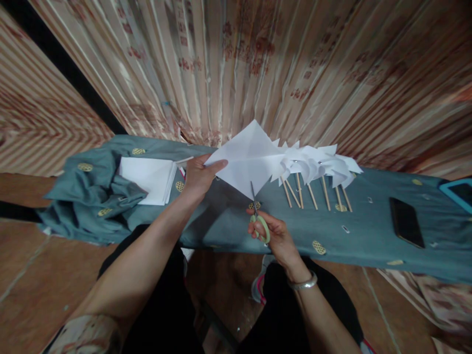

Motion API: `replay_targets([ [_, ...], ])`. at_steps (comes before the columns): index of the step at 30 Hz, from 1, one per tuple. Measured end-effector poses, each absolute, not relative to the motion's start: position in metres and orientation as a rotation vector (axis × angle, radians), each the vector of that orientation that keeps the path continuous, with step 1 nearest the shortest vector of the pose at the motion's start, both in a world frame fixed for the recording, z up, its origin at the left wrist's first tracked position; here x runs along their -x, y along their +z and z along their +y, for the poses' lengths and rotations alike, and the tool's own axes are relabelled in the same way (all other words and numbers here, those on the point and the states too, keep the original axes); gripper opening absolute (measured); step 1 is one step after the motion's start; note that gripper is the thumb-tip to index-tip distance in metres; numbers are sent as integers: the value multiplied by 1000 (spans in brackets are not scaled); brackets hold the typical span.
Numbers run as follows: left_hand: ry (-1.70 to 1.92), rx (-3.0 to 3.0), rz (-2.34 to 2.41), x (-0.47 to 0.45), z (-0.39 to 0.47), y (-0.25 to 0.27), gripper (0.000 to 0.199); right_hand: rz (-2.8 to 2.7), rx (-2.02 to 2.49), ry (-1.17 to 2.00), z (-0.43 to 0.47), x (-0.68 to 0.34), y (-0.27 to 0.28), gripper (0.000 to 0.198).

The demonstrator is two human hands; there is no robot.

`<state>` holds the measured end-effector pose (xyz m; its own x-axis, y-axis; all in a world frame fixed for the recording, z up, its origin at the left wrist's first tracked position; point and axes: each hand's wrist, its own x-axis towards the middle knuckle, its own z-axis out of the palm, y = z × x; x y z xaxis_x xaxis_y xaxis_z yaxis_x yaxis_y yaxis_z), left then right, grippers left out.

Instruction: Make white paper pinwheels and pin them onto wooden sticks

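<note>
Gently hold the white sheet (250, 152) steady, then cut with slow, small snips. Line up the scissors (255, 209) with the fold running in from the near corner, and watch the tip more than the loops. Turn the sheet, not the wrist, to stay on the line (and keep the left fingers well out of the way). Better not to tug, for fear of a crooked cut.

With the left hand (201, 172), pinching the sheet's left corner, with the thumb on top and the other fingers mostly hidden. With the right hand (276, 233), closed around the green loops, with the blades right at the near corner. Cannot tell how wide to call the blades' gap. As for the sheet, held up over the counter (368, 216), between a stack of white paper (153, 179) on the left and paper pinwheels (308, 164) on the right.
</note>
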<state>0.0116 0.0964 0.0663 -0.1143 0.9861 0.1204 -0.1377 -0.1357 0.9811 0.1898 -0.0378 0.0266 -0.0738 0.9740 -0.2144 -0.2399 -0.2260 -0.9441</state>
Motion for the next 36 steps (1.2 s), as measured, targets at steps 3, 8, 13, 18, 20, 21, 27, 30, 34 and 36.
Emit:
replay_targets([
  [3,1443,-1139,1119,-12,96,67,20,-937,1160,1516,-37,-190,27,46],
  [8,1443,-1129,1113,-12,95,68,24,-949,1174,1510,-38,-190,28,48],
  [13,1440,-1127,1125,-12,94,69,23,-957,1183,1503,-38,-190,28,48],
  [18,1417,-1144,1111,-13,94,67,23,-958,1179,1497,-38,-189,29,48],
  [20,1402,-1142,1094,-14,94,66,23,-962,1186,1483,-38,-190,29,49],
  [21,1396,-1140,1087,-15,93,65,23,-963,1189,1477,-38,-190,30,49],
  [27,1369,-1124,1079,-17,90,65,23,-973,1199,1454,-39,-191,30,47],
  [30,1359,-1115,1075,-17,90,65,23,-967,1207,1457,-38,-191,30,49],
  [34,1361,-1119,1076,-17,91,65,23,-962,1207,1467,-38,-191,31,48],
  [36,1369,-1128,1076,-17,92,64,22,-952,1207,1474,-38,-191,32,48],
])
